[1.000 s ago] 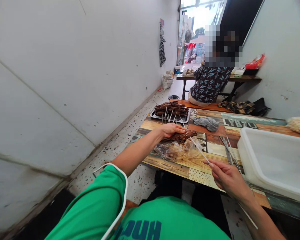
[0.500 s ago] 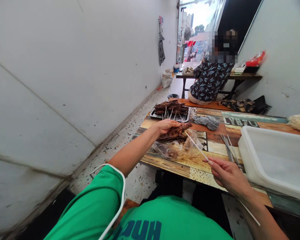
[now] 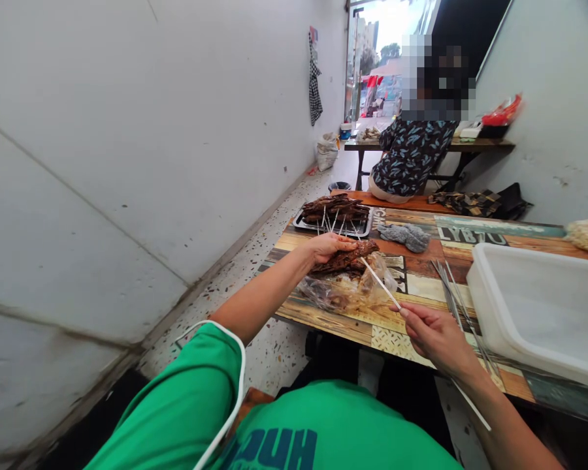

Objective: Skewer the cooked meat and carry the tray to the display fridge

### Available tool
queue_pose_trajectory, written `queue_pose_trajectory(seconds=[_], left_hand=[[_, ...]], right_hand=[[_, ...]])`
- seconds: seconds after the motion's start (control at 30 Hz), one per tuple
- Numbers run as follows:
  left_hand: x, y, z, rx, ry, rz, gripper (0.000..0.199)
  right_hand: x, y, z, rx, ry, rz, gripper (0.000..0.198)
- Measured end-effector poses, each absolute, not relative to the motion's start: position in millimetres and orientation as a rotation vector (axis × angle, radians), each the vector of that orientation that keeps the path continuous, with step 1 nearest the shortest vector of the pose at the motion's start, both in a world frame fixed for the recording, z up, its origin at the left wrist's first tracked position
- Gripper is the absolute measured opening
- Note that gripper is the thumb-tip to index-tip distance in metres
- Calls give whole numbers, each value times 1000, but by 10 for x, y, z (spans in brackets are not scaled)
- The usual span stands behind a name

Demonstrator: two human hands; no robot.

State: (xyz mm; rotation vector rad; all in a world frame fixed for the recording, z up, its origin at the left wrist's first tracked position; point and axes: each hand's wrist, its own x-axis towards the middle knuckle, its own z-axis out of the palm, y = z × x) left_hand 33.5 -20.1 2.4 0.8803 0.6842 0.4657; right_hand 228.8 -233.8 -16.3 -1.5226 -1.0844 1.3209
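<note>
The one view looks from the wearer's head, forward and down past the green shirt (image 3: 357, 424) onto the left hand (image 3: 332, 245), right hand (image 3: 434, 333) and desk (image 3: 343, 322), all near. It faces a bright doorway (image 3: 382, 72) well beyond the desk.

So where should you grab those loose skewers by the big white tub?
Probably around the middle, pinching from above and the left: the loose skewers are long and thin, the white tub crowds their right, and the right hand is on their left.
</note>
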Motion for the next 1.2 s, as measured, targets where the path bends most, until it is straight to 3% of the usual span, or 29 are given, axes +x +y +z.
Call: queue_pose_trajectory(seconds=[0.43, 0.7, 1.0, 1.2], left_hand=[[360, -212, -27, 897, 689, 419, 25], [357, -225, -59, 928, 606, 365, 18], [360, -258, -39, 932, 625, 380, 28], [347, -208, -6, 961, 620, 387, 20]], right_hand=[[2096, -2280, -310, -1473, -965, 1245, 82], [2021, -2223, -387, -1406, -893, 1282, 77], [2024, -2121, -429, -1356, -912, 1292, 65], [1985, -2013, -334, -1318, -886, 1317, 65]])
